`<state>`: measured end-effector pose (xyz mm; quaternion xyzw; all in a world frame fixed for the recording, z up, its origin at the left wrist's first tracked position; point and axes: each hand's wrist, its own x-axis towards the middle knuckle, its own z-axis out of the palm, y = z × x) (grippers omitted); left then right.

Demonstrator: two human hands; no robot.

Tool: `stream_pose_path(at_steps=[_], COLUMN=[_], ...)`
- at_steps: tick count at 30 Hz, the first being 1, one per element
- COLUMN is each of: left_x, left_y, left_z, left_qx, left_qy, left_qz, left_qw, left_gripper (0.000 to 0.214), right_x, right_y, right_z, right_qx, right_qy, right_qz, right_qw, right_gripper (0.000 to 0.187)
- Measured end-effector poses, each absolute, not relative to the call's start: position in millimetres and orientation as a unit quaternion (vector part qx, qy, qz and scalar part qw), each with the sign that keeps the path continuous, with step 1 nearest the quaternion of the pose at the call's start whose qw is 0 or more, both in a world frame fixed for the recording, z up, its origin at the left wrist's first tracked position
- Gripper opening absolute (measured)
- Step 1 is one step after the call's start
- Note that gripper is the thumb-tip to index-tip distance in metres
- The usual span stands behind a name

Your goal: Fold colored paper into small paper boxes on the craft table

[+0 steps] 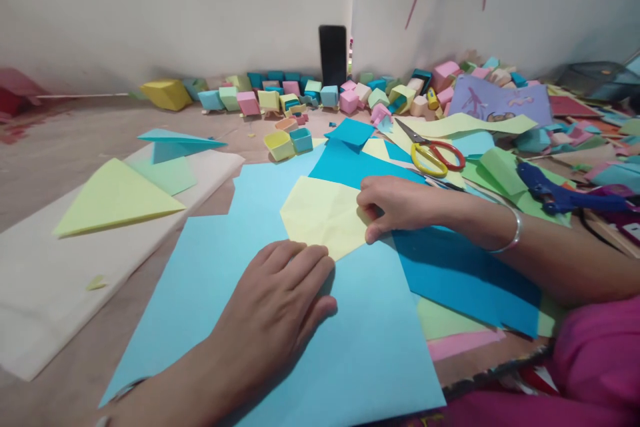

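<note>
Lying flat, yellow paper (323,215), fingers (311,261) at edges

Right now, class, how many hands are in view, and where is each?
2: the left hand is at the near edge of the pale yellow sheet; the right hand is at the sheet's right edge. No other hands show.

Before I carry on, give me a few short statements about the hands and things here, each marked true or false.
1. The left hand rests at the near edge of the pale yellow paper. True.
2. The right hand holds the scissors. False: the scissors lie beyond it.
3. The black phone stands upright. True.
4. The dark blue tool lies left of the pale yellow paper. False: it lies to the right.
</note>
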<state>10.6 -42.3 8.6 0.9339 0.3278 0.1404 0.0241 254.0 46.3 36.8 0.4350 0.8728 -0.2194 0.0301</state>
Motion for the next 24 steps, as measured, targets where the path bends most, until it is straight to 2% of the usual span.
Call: stream_pose_path(at_steps=[3, 8, 13, 18, 24], left_x=[14, 9, 3, 3, 3], left_y=[-42, -42, -41, -40, -43], left_z=[10, 14, 19, 27, 30], left_qx=[0.938, 0.936, 0.933, 0.939, 0.938], left_qy=[0.328, 0.321, 0.3, 0.277, 0.271], left_qz=[0.115, 0.146, 0.196, 0.203, 0.214], left_qw=[0.018, -0.008, -0.03, -0.03, -0.021], left_gripper=[0.039, 0.022, 0.021, 0.009, 0.016], right_x=[254, 256, 257, 257, 258], right_y=[46, 47, 47, 48, 48], right_z=[36, 34, 34, 33, 32], right_qx=[0.435, 0.431, 0.426, 0.426, 0.427], right_qy=[0.873, 0.874, 0.877, 0.878, 0.877], right_qz=[-0.217, -0.221, -0.222, -0.219, -0.22], right_qw=[0.029, 0.026, 0.022, 0.023, 0.022], right_gripper=[0.032, 0.032, 0.032, 0.031, 0.031])
